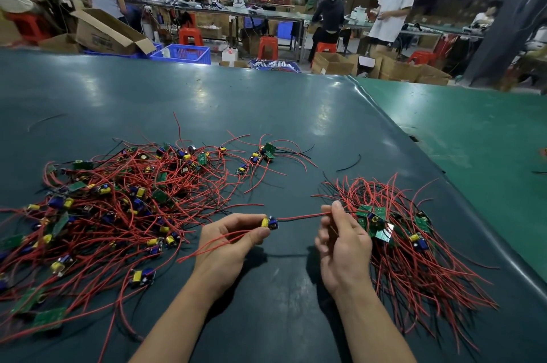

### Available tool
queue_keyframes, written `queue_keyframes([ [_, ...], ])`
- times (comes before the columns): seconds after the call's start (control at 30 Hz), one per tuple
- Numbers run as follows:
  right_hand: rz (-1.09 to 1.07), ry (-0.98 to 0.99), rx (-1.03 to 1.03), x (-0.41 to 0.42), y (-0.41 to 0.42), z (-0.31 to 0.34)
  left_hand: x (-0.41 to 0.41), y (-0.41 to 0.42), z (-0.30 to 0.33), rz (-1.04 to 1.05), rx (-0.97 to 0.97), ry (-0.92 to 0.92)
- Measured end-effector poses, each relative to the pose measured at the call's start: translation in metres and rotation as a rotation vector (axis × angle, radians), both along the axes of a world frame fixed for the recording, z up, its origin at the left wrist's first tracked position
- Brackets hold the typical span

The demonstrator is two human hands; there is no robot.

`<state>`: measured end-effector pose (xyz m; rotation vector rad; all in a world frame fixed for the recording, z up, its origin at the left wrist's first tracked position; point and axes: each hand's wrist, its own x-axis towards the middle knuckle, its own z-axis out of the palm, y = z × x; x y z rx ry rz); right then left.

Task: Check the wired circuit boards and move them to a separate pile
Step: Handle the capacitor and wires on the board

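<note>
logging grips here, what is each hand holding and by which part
Left hand pinches one wired circuit board by its body; right hand pinches that board's red and black wires near their far end.

Dark green table (266, 102): large board pile (118, 203) left, smaller pile (408, 229) right.

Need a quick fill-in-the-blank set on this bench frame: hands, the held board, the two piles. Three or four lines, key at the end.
1. The left hand pinches a small circuit board with a blue part and a ____ capacitor.
2. The right hand pinches the board's ____ leads, stretched between the hands.
3. The larger, looser pile lies on the person's ____ side.
4. The tidier pile lies beside the ____ hand.

Missing words: yellow; red and black; left; right
</note>
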<state>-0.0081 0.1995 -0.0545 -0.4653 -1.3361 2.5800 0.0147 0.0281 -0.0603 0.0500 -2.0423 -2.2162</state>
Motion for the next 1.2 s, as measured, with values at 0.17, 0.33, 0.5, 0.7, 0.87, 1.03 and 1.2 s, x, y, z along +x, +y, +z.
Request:
queue_keyframes([
  [0.17, 0.025, -0.035, -0.210, 0.000, 0.004, 0.003, -0.001, 0.002, 0.000, -0.030, -0.026, 0.016],
  [0.33, 0.104, -0.010, -0.172, -0.001, 0.002, 0.000, -0.001, 0.002, -0.001, 0.035, 0.001, 0.041],
  [0.5, 0.338, -0.038, 0.181, 0.009, -0.018, -0.004, 0.000, 0.004, 0.000, 0.025, -0.011, 0.062],
  [0.7, 0.259, 0.030, 0.283, 0.009, -0.013, -0.004, 0.002, 0.005, -0.001, -0.017, -0.078, 0.088],
  [0.87, 0.016, 0.051, 0.243, 0.004, 0.001, 0.001, 0.002, 0.003, 0.001, 0.008, -0.039, 0.091],
  [1.03, -0.150, 0.058, 0.107, 0.000, 0.007, 0.002, 0.001, 0.000, -0.001, 0.072, 0.051, 0.130],
  [1.2, -0.084, 0.021, 0.110, -0.005, 0.004, -0.005, -0.002, -0.001, -0.003, 0.078, 0.054, 0.225],
])
